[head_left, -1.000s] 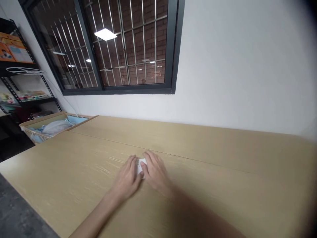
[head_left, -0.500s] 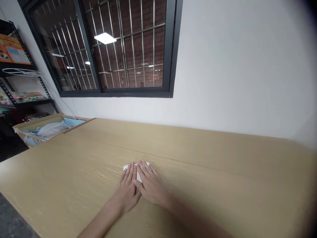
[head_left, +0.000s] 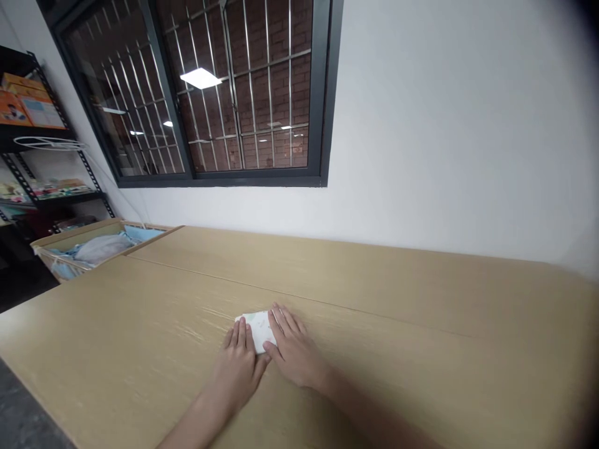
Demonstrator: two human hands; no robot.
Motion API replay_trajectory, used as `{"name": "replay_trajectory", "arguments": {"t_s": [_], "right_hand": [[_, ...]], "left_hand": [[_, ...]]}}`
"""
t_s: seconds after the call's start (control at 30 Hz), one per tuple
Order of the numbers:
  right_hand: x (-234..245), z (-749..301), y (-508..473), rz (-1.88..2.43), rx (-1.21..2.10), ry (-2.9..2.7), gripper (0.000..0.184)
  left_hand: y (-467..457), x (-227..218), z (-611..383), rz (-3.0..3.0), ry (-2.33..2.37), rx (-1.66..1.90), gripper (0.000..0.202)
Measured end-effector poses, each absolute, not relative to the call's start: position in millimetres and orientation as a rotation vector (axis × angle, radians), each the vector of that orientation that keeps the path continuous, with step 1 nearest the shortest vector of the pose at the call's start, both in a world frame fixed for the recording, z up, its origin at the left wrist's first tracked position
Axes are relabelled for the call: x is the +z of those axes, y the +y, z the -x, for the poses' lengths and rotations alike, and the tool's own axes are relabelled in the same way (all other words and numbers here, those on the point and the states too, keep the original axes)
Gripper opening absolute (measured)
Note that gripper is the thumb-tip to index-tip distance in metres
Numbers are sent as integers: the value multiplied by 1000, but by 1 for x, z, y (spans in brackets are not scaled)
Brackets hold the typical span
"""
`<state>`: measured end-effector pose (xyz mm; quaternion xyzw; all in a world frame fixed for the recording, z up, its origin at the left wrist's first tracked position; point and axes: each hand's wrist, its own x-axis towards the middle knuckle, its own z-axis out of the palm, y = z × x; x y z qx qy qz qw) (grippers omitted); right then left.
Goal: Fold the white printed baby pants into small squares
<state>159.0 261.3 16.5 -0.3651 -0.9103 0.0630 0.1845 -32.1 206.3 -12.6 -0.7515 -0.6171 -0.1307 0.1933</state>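
Note:
A small white folded cloth (head_left: 260,329) with faint coloured marks lies flat on the wooden tabletop (head_left: 374,368). My left hand (head_left: 238,355) rests at its left edge, fingertips over the cloth's corner and thumb near its lower edge. On the other side, my right hand (head_left: 292,346) lies flat with fingers stretched forward over the right edge. Both hands are open and press down from above, with the middle of the cloth showing between them. Parts of its edges are hidden under the fingers.
At the back left, a wooden crib-like box (head_left: 77,227) holds blue and white fabric. Black metal shelves (head_left: 70,199) carry boxes and small goods. A white wall (head_left: 444,125) and a barred window (head_left: 243,93) stand behind the table. A seam runs along the tabletop.
My hands have moved apart a little, the left slightly down and the right slightly to the right, uncovering the middle of the cloth. The view has tilted up slightly.

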Motion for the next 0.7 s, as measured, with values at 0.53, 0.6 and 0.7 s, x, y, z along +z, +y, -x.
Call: {"name": "replay_trajectory", "arguments": {"t_s": [0.53,0.6,0.7], "right_hand": [[39,-171,259,945,419,-2630,85],[41,-172,261,938,414,-2627,79],[46,-174,264,943,414,-2642,79]], "left_hand": [[231,101,18,2476,-2062,54,24],[228,103,16,2484,-2060,63,28],[225,109,16,2492,-2075,90,33]]}}
